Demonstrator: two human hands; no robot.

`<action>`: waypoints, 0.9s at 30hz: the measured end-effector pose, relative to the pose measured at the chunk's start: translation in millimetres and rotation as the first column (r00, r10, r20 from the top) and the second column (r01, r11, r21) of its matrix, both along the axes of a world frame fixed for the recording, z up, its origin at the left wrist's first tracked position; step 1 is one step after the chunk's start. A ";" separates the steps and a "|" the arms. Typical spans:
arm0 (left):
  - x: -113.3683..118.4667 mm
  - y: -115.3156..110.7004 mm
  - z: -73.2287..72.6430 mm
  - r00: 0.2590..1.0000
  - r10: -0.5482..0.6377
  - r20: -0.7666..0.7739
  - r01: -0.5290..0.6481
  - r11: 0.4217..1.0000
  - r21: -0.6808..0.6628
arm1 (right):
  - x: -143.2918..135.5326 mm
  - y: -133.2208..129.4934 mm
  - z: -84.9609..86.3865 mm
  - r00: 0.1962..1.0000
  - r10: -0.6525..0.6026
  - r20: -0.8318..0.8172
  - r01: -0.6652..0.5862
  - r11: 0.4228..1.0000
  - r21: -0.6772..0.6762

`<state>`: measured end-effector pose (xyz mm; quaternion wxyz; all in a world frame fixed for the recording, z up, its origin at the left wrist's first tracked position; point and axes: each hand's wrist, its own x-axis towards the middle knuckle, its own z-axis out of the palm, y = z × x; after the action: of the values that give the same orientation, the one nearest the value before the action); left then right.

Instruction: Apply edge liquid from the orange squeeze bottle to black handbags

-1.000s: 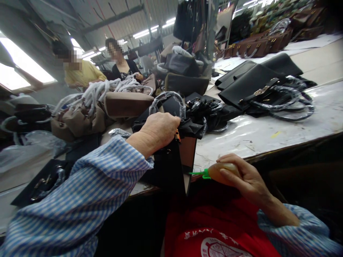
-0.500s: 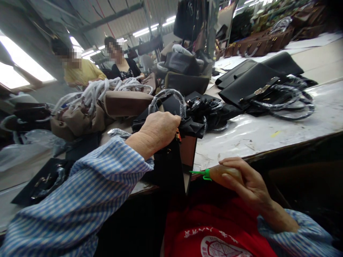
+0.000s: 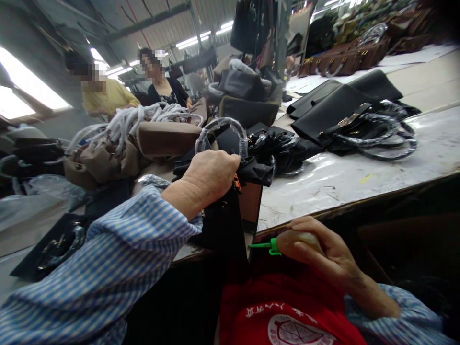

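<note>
A black handbag (image 3: pixel 221 225) with a brown side panel stands at the table's front edge, its plastic-wrapped handle rising behind my left hand (image 3: pixel 210 177). The fingers of that hand are closed on the bag's upper part, beside an orange-gold zipper pull (image 3: pixel 237 183). My right hand (image 3: pixel 328 249) is wrapped round a squeeze bottle (image 3: pixel 296 244) of yellowish liquid. The bottle's green nozzle (image 3: pixel 264 245) points left, its tip at the lower edge of the bag's side panel; whether it touches cannot be told.
Black bags (image 3: pixel 334 110) with wrapped handles lie on the white table (image 3: pixel 323 191) at right. Taupe bags (image 3: pixel 108 163) are heaped at left, near a flat black bag (image 3: pixel 53 244). Two people (image 3: pixel 108 98) are behind the heap. A red apron (image 3: pixel 287 297) covers my lap.
My right hand has lowered the bottle slightly and moved it left, bringing the nozzle tip down to the panel's lower edge. My left hand keeps its hold on the bag.
</note>
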<state>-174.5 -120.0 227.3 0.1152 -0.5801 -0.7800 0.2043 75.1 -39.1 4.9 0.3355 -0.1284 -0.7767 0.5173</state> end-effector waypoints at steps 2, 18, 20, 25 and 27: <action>1.4 -1.5 1.5 1.000 0.008 -0.009 -0.008 1.000 -0.010 | 1.6 -0.9 -0.3 0.996 -0.086 -0.036 0.087 0.996 0.023; 8.1 -17.2 10.1 0.999 0.030 -0.039 -0.029 0.999 0.037 | 5.5 -6.5 -8.8 0.992 -0.008 -0.124 0.014 0.999 0.047; 10.3 -19.2 12.0 0.998 0.051 -0.037 -0.050 0.998 0.036 | 6.0 -7.8 -8.9 0.989 -0.066 -0.134 0.072 0.996 0.046; 16.3 -26.7 17.6 0.992 0.113 -0.051 -0.112 0.994 0.021 | 11.3 -11.1 -10.5 0.992 0.030 -0.126 -0.025 0.999 0.041; 18.9 -31.0 19.3 0.989 0.132 -0.071 -0.131 0.991 0.020 | 13.4 -12.6 -11.2 0.989 0.036 -0.141 -0.031 0.999 0.042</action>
<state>-155.6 -151.0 246.6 0.1340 -0.5188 -0.8134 0.2266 88.5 -51.7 -6.3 0.3835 -0.0717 -0.7630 0.5153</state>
